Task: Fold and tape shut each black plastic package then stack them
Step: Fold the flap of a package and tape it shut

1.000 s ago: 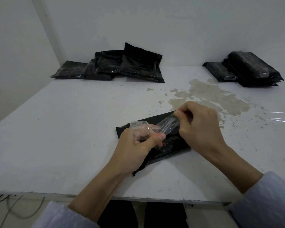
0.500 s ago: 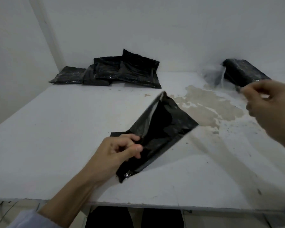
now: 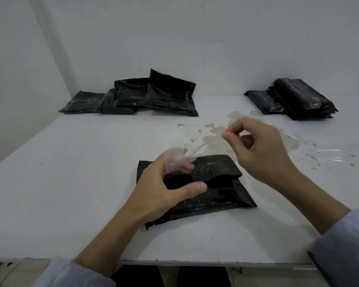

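Left hand [image 3: 164, 187] holds package [image 3: 205, 183] flap and tape [image 3: 178, 160]; right hand [image 3: 257, 146] pinches the tape's end. Advise keeping tape taut, pressing flat across the fold.

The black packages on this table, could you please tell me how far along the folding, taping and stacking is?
Done, it seems: a stack of packages sits at the far right. In hand: the package in front lies folded, the left hand holds its flap down, and clear tape stretches from there to the right hand, not yet pressed on. Left: the loose pile at the far left, apparently still to do.
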`<action>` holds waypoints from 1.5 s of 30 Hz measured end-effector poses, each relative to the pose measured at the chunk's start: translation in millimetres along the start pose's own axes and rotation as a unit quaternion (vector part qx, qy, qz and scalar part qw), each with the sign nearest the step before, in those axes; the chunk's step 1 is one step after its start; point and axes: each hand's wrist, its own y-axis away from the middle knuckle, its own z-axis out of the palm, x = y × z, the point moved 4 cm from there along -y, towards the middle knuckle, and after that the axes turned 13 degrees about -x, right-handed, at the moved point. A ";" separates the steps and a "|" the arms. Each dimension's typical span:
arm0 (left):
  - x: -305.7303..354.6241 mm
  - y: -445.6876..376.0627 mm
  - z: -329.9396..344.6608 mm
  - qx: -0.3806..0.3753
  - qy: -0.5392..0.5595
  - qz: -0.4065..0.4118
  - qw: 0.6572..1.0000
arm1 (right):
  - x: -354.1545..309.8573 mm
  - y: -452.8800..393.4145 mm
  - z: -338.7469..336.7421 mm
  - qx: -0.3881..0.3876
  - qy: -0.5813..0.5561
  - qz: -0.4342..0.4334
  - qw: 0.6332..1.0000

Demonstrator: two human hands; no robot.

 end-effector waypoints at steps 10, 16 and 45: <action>4.7 -14.8 -4.7 0.196 0.114 0.017 0.974 | 14.2 -0.9 22.7 -0.036 -0.066 0.091 0.993; 4.8 -11.4 -12.0 0.209 0.129 0.040 0.969 | 20.2 -6.3 5.3 -0.150 -0.060 0.157 0.974; 35.9 -2.9 -14.4 0.078 0.089 0.101 0.988 | -9.5 -11.6 20.3 -0.241 -0.235 0.011 0.942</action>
